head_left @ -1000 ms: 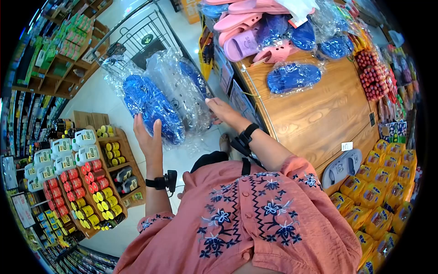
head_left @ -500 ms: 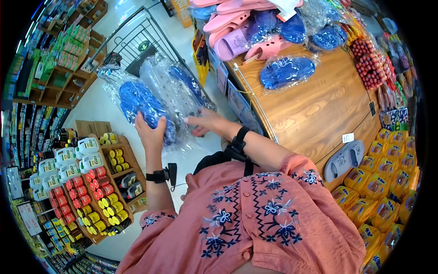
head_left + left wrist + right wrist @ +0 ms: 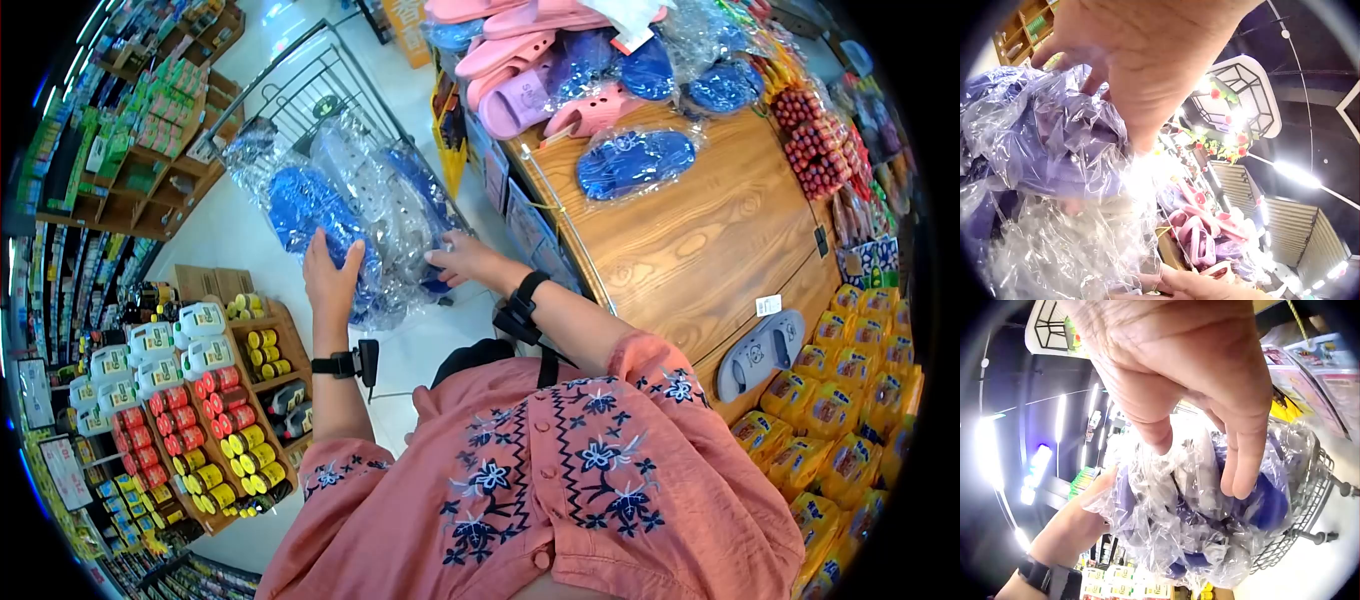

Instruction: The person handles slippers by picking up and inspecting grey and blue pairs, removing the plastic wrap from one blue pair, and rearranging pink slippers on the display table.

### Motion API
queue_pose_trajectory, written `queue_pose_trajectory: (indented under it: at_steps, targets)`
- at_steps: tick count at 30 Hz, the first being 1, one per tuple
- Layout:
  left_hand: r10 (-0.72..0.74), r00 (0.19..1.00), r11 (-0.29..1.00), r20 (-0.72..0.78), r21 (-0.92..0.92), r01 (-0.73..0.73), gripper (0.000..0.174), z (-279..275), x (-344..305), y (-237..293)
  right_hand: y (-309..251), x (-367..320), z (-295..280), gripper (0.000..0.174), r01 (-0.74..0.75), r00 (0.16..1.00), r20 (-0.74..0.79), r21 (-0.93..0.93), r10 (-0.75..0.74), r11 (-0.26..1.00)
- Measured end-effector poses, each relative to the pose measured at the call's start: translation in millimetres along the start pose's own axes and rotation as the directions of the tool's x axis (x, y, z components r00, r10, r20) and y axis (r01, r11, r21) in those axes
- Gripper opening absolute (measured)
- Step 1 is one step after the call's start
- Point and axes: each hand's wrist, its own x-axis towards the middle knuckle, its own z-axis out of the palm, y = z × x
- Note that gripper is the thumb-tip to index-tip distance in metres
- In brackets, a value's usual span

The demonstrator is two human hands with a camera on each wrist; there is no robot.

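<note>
Slippers in crinkled clear plastic lie side by side over the shopping cart's near end: blue slippers at the left, grey clogs with holes in the middle, a blue pair at the right. My left hand holds the left blue slippers near their close end; in the left wrist view its fingers bend over the plastic. My right hand is at the near right end of the wrapped footwear. Seen from the right wrist, its thumb and fingers stand wide apart against the plastic.
Ahead is the wire shopping cart. A wooden display table to the right carries pink clogs, a wrapped blue pair and a grey slipper. Shelves with white jugs and jars stand left; yellow packs lie right.
My right hand has come from the outer right side of the wrapped footwear to its near end. My left hand keeps to the left blue slippers.
</note>
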Motion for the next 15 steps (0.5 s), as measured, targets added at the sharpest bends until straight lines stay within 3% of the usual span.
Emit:
queue_pose_trajectory:
  at_steps: [5,7,9,12,15]
  targets:
    - [0.024,0.993,1.0,-0.117,0.009,-0.023,0.079,-11.8,-6.7,-8.4,-3.6,-39.8,-30.9,0.051,0.061,0.997,0.045,0.108,-0.066,0.992]
    - [0.004,0.995,0.997,-0.102,0.08,0.004,0.076,-21.6,-11.2,-5.2,-11.2,-69.0,-46.0,0.055,0.06,0.995,0.073,0.154,-0.072,0.986]
    - [0.015,0.994,0.988,-0.11,0.152,0.002,0.072,-29.8,-12.5,-0.2,-14.1,-99.4,-58.9,0.05,0.092,0.996,-0.004,0.202,-0.093,0.975]
    - [0.158,0.966,0.987,-0.205,0.06,-0.148,0.063,-37.7,-13.0,43.5,-8.4,-144.7,-77.7,0.048,0.156,0.986,-0.106,0.268,-0.132,0.951]
    - [0.233,0.962,0.955,-0.143,-0.155,-0.254,0.055,-20.4,-7.3,98.2,11.1,-177.7,-94.9,0.046,0.217,0.96,-0.241,0.309,-0.144,0.926]
